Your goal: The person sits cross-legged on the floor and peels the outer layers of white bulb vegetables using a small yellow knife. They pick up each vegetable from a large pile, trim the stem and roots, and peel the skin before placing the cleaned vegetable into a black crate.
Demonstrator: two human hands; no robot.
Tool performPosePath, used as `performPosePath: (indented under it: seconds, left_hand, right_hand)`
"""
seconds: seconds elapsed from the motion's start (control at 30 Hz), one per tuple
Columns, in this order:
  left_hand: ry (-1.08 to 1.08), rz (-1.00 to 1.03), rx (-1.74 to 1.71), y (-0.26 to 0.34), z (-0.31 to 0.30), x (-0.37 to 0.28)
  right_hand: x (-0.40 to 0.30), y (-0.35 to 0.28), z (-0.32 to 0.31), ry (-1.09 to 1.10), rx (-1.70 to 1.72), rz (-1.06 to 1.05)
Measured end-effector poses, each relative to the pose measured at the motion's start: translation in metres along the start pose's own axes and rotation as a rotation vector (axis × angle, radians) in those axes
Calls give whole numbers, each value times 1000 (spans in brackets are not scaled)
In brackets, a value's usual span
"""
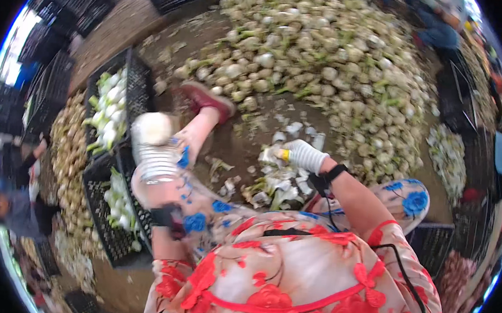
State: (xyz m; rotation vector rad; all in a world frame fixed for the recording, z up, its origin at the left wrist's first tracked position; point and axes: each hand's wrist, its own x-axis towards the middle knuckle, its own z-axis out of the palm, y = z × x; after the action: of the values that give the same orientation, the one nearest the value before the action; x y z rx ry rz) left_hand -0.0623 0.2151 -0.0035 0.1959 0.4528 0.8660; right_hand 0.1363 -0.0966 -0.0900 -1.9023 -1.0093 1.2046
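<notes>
My left hand (156, 163), in a white striped glove, is raised over my knee near the crates on the left. It grips a pale round onion bulb (152, 128); both are blurred by motion. My right hand (307, 156), gloved alike, is closed low over the floor between my legs. A small yellow-handled tool (284, 154) pokes out of its fist; its far end cannot be made out against pale scraps. Below that hand lies a heap of onion peelings (286, 185). Ahead spreads a big pile of onions (327, 61) with green stem stubs.
Two black plastic crates, one farther (140, 85) and one nearer (111, 247), hold white peeled onions (111, 107) at my left. Beyond them runs another onion pile (70, 144). A person (20, 210) is at far left, another (439, 30) at upper right. Stacked crates (51, 77) stand behind.
</notes>
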Motion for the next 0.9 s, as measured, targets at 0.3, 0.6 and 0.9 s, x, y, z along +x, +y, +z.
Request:
performPosePath:
  seconds: [0.3,0.6,0.9]
  left_hand:
    - [-83,-5,-214,-27,-10,22]
    - [219,-415,281,-136,-25,-16]
    - [-20,-785,419,-206,2,-44]
  right_hand:
    - [-29,153,-139,1284,540,485]
    - [-75,152,-213,1051,-496,888]
    - [-22,61,-145,1039,744,-25]
